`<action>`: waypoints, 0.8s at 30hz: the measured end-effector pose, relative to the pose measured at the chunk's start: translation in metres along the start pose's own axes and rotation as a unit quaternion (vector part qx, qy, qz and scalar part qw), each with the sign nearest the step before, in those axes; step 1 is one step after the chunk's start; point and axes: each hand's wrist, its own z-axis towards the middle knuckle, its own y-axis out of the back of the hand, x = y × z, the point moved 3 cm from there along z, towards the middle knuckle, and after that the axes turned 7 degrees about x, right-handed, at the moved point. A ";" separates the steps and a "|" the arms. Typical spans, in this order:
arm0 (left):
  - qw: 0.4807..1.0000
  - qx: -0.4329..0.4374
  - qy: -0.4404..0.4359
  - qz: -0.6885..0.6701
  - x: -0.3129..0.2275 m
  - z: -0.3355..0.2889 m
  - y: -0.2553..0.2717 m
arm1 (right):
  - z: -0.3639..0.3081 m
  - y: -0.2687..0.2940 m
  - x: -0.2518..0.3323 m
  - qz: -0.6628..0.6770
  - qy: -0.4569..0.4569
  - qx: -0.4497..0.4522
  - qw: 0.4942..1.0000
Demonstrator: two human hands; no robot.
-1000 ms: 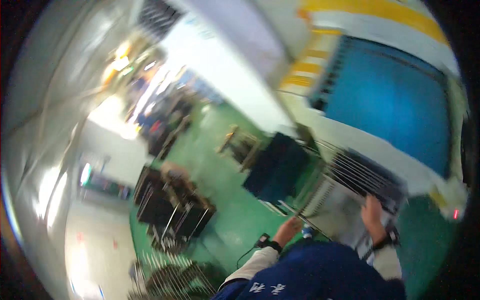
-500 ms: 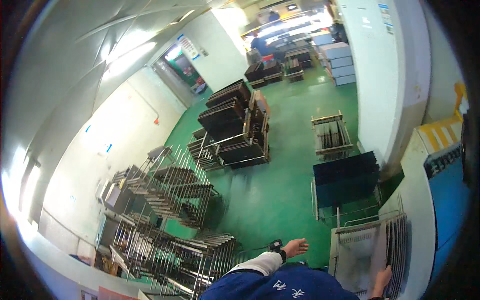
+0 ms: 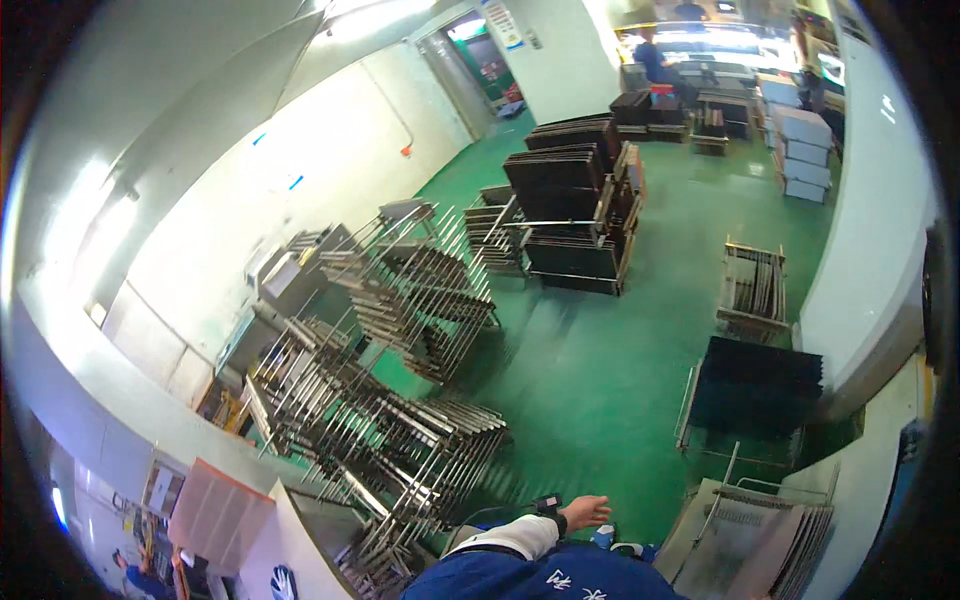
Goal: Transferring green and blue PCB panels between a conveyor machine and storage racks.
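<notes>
My left hand (image 3: 587,512) is held out in front of my body, palm empty and fingers loosely stretched. A black band (image 3: 548,507) with a small box on it is strapped round that wrist, below a white sleeve (image 3: 515,535). Nothing touches the hand, and green floor lies beneath it. To its right stands a metal rack (image 3: 735,535) holding several thin upright panels (image 3: 805,545) at its right side. My right hand is out of the picture.
Stacks of nested metal racks (image 3: 380,430) crowd the left side. A rack of dark panels (image 3: 757,385) stands ahead right, a smaller rack (image 3: 752,285) beyond it. Dark panel stacks (image 3: 565,190) stand mid-room. Far off are grey boxes (image 3: 803,150) and a person (image 3: 652,62); another person (image 3: 145,578) is lower left.
My view has swung left, so the room shifts rightward in the picture. My right hand, earlier at the panels in the near right rack, has gone out of sight. The left hand stays outstretched.
</notes>
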 end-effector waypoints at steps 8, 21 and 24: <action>0.997 -0.059 -0.039 -0.026 0.012 -0.027 0.050 | 0.011 -0.001 0.002 -0.026 0.043 0.023 0.998; 0.987 -0.092 -0.088 -0.097 0.028 -0.070 0.076 | 0.047 -0.010 -0.016 -0.060 0.110 0.046 0.991; 0.982 -0.107 -0.111 -0.108 0.029 -0.081 0.096 | 0.082 -0.014 -0.029 -0.056 0.125 0.058 0.989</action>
